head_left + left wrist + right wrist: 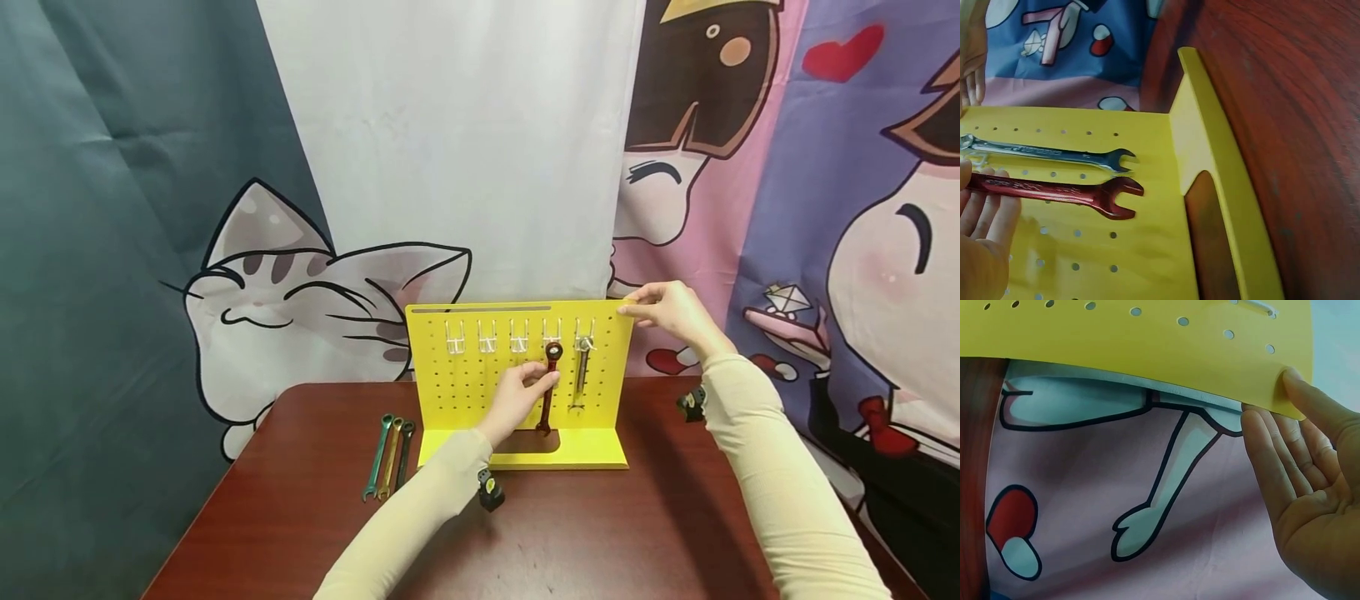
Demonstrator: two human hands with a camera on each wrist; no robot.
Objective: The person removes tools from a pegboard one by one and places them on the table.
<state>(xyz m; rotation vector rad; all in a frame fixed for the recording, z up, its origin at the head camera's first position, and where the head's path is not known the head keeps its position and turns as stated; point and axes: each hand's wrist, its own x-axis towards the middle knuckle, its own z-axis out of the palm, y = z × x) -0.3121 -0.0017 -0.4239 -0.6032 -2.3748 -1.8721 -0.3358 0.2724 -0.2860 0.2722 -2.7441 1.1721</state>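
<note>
My left hand holds a red combination wrench upright in front of a yellow pegboard. The wrench's ring end overlaps the fourth hook from the left in the head view, and its open end points down toward the board's base. Beside it, a silver wrench hangs from the rightmost hook. My right hand pinches the pegboard's upper right corner, with the thumb on the front face and the other fingers behind.
Three wrenches lie side by side on the brown table, left of the board: a green one, a gold one and a dark one. Several double-prong hooks line the board's upper part. A cartoon-printed curtain hangs behind.
</note>
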